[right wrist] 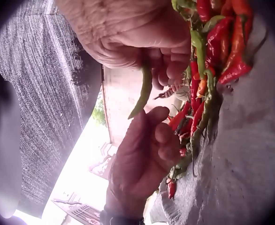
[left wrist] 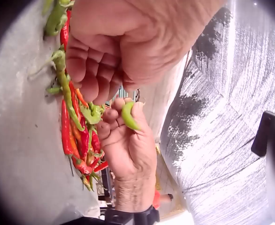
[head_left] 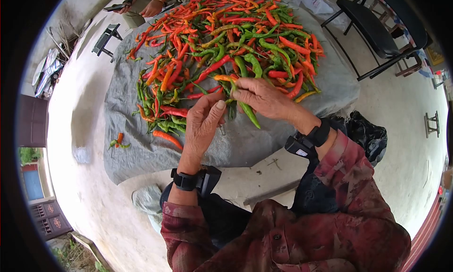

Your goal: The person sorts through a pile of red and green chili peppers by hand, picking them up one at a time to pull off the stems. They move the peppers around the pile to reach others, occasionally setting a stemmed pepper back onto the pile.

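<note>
In the head view my right hand (head_left: 264,100) holds a green pepper (head_left: 248,114) between thumb and fingers, its tip pointing down. The left wrist view shows my right hand (left wrist: 133,150) pinching the green pepper (left wrist: 129,116), and my left hand (left wrist: 133,40) above with loosely bent fingers and nothing visible in them. My left hand (head_left: 203,123) is just left of the pepper, thumb raised. In the right wrist view the pepper (right wrist: 144,91) hangs from my right hand (right wrist: 133,28), its tip close to the thumb of my left hand (right wrist: 140,161); contact cannot be told.
A pile of red, orange and green peppers (head_left: 177,69) covers much of a grey sheet (head_left: 127,154). One orange pepper (head_left: 167,140) lies near its front edge. Another person's hand (head_left: 152,8) is at the back left. A black chair (head_left: 368,27) stands at the right.
</note>
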Action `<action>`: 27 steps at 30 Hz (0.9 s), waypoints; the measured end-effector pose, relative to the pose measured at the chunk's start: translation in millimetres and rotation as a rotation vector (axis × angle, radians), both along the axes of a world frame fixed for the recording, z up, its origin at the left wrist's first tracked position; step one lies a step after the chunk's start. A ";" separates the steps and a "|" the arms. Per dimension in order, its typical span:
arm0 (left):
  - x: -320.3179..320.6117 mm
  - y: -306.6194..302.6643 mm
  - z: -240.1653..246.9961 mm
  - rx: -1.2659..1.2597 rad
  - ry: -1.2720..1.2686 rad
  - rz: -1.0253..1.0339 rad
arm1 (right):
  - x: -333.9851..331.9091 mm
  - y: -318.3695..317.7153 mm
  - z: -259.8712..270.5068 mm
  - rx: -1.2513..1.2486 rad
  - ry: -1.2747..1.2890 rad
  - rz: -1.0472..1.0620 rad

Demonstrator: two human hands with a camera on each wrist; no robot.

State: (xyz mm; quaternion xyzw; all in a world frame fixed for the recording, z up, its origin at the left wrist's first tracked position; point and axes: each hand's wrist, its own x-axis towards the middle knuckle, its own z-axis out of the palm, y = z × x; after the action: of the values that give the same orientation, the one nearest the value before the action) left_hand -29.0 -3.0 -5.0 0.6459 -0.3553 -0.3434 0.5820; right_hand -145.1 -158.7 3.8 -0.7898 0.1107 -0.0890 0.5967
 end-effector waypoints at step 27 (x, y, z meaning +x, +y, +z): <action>7.5 1.7 -24.4 0.304 -1.067 0.086 | -12.2 -6.4 -6.0 -0.767 -0.341 -0.373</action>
State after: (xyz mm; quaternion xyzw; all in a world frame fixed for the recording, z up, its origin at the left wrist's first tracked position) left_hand -21.6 -1.3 -29.4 0.8208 -0.5205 0.0079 0.2352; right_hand -157.3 -165.1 -2.2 -0.8943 0.1100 -0.3582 0.2446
